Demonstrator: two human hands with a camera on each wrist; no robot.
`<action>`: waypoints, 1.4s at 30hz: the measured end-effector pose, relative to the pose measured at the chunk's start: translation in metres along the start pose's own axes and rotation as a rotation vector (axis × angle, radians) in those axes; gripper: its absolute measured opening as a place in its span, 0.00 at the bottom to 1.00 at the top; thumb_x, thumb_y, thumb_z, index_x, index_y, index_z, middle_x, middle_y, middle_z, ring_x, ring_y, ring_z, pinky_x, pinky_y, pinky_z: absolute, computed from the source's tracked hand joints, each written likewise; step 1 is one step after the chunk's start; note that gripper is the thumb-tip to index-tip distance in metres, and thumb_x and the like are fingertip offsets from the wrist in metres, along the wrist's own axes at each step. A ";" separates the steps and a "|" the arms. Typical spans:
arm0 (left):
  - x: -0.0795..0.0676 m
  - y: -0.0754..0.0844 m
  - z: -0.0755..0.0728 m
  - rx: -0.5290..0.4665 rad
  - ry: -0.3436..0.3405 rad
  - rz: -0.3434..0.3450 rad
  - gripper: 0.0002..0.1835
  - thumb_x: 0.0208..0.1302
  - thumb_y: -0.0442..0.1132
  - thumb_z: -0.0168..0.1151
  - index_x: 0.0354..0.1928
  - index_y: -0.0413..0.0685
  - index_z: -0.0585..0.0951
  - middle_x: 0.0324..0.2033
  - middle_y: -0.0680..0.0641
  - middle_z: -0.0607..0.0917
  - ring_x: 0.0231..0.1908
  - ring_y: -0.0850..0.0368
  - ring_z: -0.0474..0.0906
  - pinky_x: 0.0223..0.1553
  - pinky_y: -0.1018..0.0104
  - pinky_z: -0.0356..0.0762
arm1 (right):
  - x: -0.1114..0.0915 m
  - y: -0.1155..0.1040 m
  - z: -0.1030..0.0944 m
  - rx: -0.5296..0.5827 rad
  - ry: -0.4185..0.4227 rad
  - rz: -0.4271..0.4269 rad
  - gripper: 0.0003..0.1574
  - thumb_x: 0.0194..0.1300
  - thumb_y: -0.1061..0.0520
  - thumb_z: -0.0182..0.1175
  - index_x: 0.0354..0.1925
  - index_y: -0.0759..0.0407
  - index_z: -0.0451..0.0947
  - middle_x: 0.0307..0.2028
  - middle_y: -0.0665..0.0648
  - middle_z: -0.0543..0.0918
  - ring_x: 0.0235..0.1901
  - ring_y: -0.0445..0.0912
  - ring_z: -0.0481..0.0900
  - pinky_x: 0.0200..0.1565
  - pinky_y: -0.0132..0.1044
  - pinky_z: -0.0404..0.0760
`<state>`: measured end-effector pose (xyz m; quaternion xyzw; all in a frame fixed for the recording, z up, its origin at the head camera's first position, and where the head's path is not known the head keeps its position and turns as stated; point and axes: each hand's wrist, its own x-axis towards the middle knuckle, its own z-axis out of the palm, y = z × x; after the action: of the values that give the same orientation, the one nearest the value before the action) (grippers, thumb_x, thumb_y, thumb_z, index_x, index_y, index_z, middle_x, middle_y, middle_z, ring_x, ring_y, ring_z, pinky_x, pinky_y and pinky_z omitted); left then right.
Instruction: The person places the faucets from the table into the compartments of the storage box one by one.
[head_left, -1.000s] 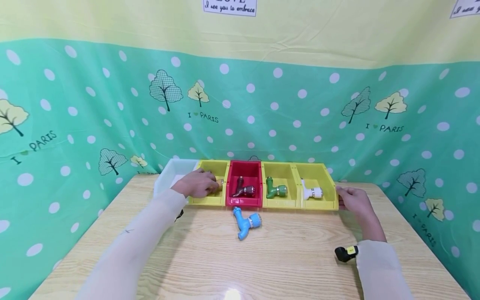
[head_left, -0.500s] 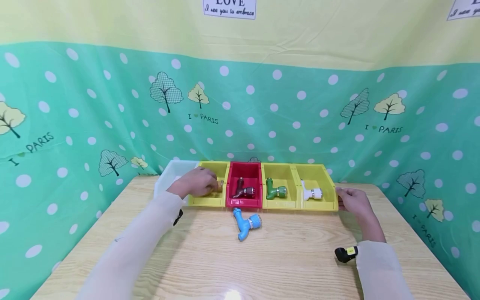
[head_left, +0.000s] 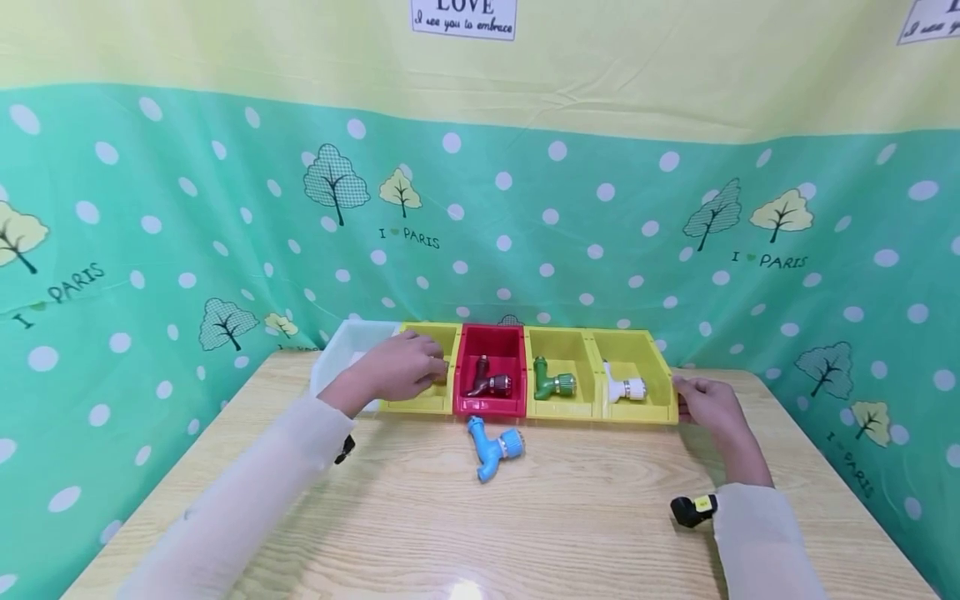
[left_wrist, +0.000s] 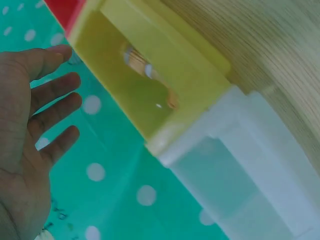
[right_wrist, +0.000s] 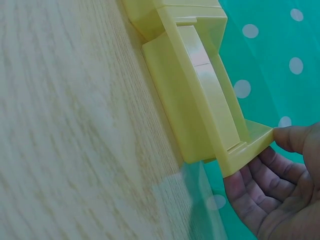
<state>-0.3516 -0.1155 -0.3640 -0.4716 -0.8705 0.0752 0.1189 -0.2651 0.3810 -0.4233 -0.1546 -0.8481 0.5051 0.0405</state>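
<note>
My left hand (head_left: 397,367) hovers over the left yellow bin (head_left: 427,406). In the left wrist view its fingers are parted and hold nothing. An orange-brown faucet (left_wrist: 136,60) lies in that bin, mostly hidden by the hand in the head view. At the row's right end my right hand (head_left: 708,404) pinches the side rim of the rightmost yellow bin (right_wrist: 197,110), thumb on top and fingers underneath. A white faucet (head_left: 624,387) lies in this bin. The neighbouring yellow bin holds a green faucet (head_left: 553,382), and the red bin (head_left: 489,407) a dark brown one.
A blue faucet (head_left: 491,450) lies on the wooden table (head_left: 480,525) in front of the red bin. A translucent white bin (head_left: 330,360) ends the row at the left. Close behind the bins hangs a green dotted curtain (head_left: 510,258).
My left hand has let go of the orange-brown faucet and risen slightly out of the left yellow bin. The right hand has stayed on the bin's rim.
</note>
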 end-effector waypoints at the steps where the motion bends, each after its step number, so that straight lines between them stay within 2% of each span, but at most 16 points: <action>1: 0.000 0.004 -0.002 0.008 -0.001 0.005 0.09 0.69 0.42 0.66 0.47 0.60 0.89 0.44 0.55 0.87 0.47 0.54 0.80 0.58 0.52 0.76 | 0.000 0.000 0.000 -0.001 0.002 -0.001 0.37 0.82 0.42 0.45 0.63 0.74 0.72 0.53 0.67 0.79 0.41 0.46 0.83 0.47 0.41 0.87; 8: 0.000 0.032 -0.006 -0.001 -0.025 0.032 0.09 0.68 0.45 0.67 0.48 0.60 0.88 0.44 0.55 0.87 0.45 0.55 0.78 0.51 0.57 0.76 | 0.001 0.000 0.000 -0.003 0.007 0.026 0.38 0.82 0.42 0.44 0.65 0.74 0.70 0.53 0.67 0.79 0.43 0.48 0.82 0.46 0.41 0.86; 17: 0.005 0.062 -0.003 -0.030 -0.022 0.118 0.10 0.70 0.47 0.66 0.50 0.61 0.87 0.44 0.55 0.86 0.47 0.56 0.78 0.54 0.55 0.76 | -0.001 -0.002 -0.002 -0.011 0.008 0.036 0.40 0.82 0.41 0.44 0.69 0.76 0.66 0.53 0.68 0.79 0.42 0.48 0.82 0.45 0.41 0.87; 27: 0.001 0.096 0.003 -0.121 -0.049 0.192 0.14 0.73 0.50 0.63 0.58 0.64 0.84 0.47 0.56 0.85 0.49 0.59 0.77 0.56 0.59 0.77 | -0.002 -0.002 0.000 -0.004 0.014 0.023 0.38 0.82 0.42 0.45 0.65 0.75 0.71 0.53 0.69 0.79 0.42 0.48 0.83 0.47 0.43 0.87; 34: 0.002 0.106 0.013 -0.116 -0.105 0.221 0.16 0.74 0.54 0.60 0.61 0.71 0.83 0.52 0.55 0.83 0.56 0.58 0.75 0.63 0.57 0.73 | -0.003 -0.003 0.000 -0.007 0.007 0.019 0.38 0.82 0.42 0.45 0.65 0.75 0.71 0.53 0.69 0.79 0.42 0.49 0.82 0.47 0.43 0.87; 42: 0.003 0.112 0.017 -0.131 -0.145 0.214 0.15 0.74 0.58 0.59 0.58 0.74 0.84 0.53 0.56 0.83 0.55 0.58 0.74 0.60 0.60 0.72 | -0.003 -0.004 0.000 -0.001 0.004 0.030 0.38 0.82 0.41 0.45 0.65 0.74 0.71 0.55 0.69 0.78 0.44 0.49 0.83 0.48 0.43 0.86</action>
<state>-0.2683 -0.0523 -0.4070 -0.5619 -0.8246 0.0642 0.0162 -0.2631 0.3784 -0.4190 -0.1683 -0.8458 0.5050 0.0346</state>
